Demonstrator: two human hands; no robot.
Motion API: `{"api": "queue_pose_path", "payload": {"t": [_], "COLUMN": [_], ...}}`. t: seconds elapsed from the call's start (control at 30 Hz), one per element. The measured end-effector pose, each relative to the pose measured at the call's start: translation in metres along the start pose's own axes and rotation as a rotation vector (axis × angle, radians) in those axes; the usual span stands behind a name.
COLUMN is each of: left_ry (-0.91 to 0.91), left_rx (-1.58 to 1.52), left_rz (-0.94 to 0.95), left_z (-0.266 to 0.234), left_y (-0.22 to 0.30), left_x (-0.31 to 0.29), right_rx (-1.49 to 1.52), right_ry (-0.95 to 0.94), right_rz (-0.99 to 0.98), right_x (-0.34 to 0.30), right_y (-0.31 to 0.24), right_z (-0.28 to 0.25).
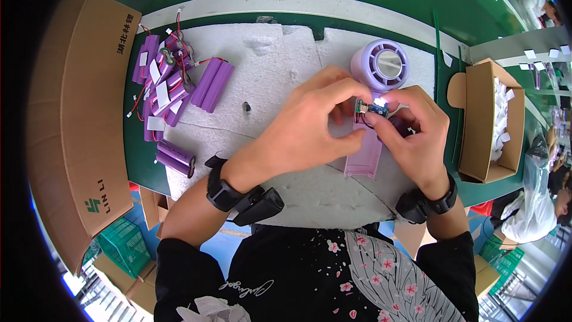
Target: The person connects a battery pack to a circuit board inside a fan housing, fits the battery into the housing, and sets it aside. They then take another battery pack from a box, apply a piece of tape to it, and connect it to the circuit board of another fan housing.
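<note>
A lilac handheld fan (358, 64) lies on a white foam sheet (262, 83), its round head away from me and its pink open handle shell (361, 161) toward me. Over the top of the handle, a small circuit board (378, 108) with a bright light is held between my hands. My right hand (420, 134) pinches it between thumb and forefinger. The bent fingers of my left hand (310, 119) close on the board's left side, by a pale connector (362, 108); its thumb is lower, by the handle. A dark rounded thing (400, 124) is partly hidden under my right hand.
Purple battery packs (213, 85) with red and black wires lie piled at the left of the foam; one pack (175, 158) lies nearer me. A tall cardboard box (89, 113) stands far left. At right, an open carton (488, 125) holds white pieces. Another person (539, 209) is at far right.
</note>
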State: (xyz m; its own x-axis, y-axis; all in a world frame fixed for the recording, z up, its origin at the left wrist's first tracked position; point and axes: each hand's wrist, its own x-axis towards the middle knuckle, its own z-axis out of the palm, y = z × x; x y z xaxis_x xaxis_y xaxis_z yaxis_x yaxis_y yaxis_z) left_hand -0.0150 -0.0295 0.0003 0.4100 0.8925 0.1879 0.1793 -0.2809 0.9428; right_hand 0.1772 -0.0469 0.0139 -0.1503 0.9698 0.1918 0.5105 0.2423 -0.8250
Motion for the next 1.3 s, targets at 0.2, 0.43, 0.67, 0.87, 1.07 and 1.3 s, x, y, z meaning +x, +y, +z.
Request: {"api": "queue_pose_path", "payload": {"t": [0.2, 0.43, 0.67, 0.87, 1.07, 1.3], "left_ry": [-0.039, -0.078, -0.099, -0.091, -0.061, -0.043], "left_rx": [0.067, 0.012, -0.054, -0.083, -0.022, -0.097], "left_rz": [-0.043, -0.087, -0.09, -0.175, -0.224, -0.149], "left_z": [0.0061, 0.0049, 0.0032, 0.0037, 0.0072, 0.0073], "left_y": [0.0013, 0.0012, -0.0016, 0.0027, 0.0071, 0.0033], "left_x": [-0.0017, -0.0018, -0.0009, -0.0008, -0.0004, -0.0011], "right_rx": [-0.042, -0.082, -0.173, -0.227, -0.284, -0.279], "right_ry": [-0.01, -0.051, -0.053, -0.03, -0.03, -0.01], "right_rz": [0.016, -0.022, -0.132, -0.171, -0.204, -0.181], "right_x": [-0.001, -0.002, -0.0032, -0.0039, -0.0053, -0.0058], "right_y": [-0.0013, -0.0004, 0.0002, -0.0019, -0.0056, -0.0071], "right_z": [-0.0015, -0.0076, -0.0073, -0.006, -0.0055, -0.0053]}}
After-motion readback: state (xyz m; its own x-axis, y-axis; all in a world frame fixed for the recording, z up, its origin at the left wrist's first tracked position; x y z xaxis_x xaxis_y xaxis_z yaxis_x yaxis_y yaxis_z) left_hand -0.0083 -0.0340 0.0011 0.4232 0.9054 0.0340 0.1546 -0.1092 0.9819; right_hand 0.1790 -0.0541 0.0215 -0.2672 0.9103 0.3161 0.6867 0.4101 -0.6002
